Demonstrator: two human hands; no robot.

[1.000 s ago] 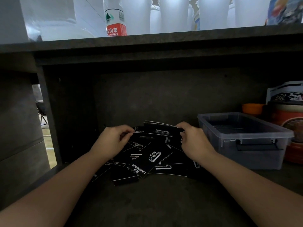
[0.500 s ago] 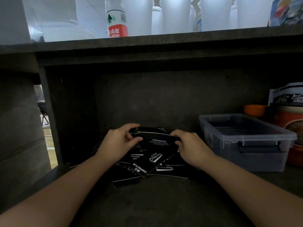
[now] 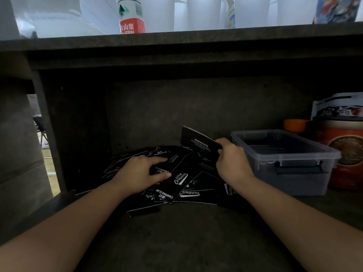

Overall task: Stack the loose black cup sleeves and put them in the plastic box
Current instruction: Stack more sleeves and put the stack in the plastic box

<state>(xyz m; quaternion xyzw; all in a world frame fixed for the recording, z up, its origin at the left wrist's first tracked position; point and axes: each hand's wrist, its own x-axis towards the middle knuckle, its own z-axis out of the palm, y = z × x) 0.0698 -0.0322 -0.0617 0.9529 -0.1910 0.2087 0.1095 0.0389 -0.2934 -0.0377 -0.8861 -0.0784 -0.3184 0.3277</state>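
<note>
Lifting one sleeve point(image 3: 198, 143) with right hand point(image 3: 231, 163), we've split grip: left hand point(image 3: 141, 171) now pins scattered pile point(image 3: 176, 181), frame centre. Plastic box point(image 3: 322, 154) awaits stack.

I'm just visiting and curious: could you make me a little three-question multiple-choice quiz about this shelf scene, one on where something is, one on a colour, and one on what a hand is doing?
1. Where does the plastic box stand relative to the pile of sleeves?
A. Left of it
B. Right of it
C. On the shelf above

2. What colour is the band on the water bottle on the upper shelf?
A. Red
B. Blue
C. Yellow

3. What is the right hand doing?
A. Resting flat on the shelf
B. Reaching into the box
C. Holding a raised sleeve

Answers:
1. B, the clear box sits on the same lower shelf, to the right of the pile.
2. A, the label's lower band is red with white characters.
3. C, its fingers pinch the raised sleeve above the pile, while the left hand grips another sleeve lying on the pile.
</note>
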